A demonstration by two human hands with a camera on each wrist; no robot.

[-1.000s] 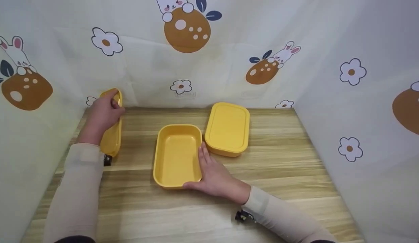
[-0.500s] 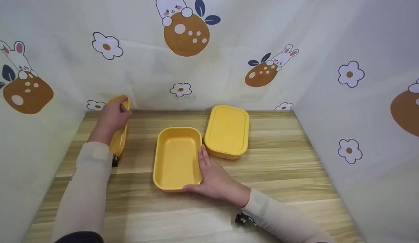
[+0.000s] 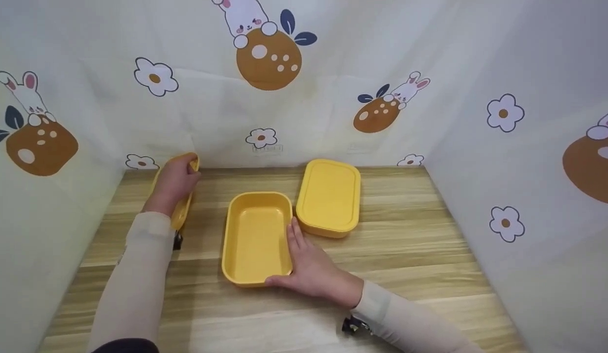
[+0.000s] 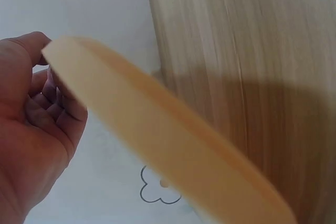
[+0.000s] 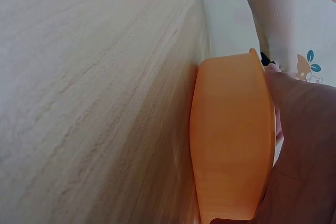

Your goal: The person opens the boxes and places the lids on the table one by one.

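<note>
The left hand grasps a yellow lid, fingers curled over its far end, to the left of the uncovered box and well apart from it. The lid is tilted steeply, close to standing on edge. Its long axis runs away from the person, the far end angled a little to the right, toward the far side of the uncovered box. Whether its lower edge touches the table is not clear.

The right hand rests at the near right corner of the uncovered box: the fingers lie straight along its right wall, the thumb against its near edge. That box stands flat, mouth up, its long axis also pointing away from the person.

Just beyond it to the right sits a lidded box, roughly parallel to it; whether the two touch cannot be told. The wood-grained table extends on all sides of the uncovered box, and behind it hangs a pale backdrop printed with rabbits, brown fruit and flowers.
</note>
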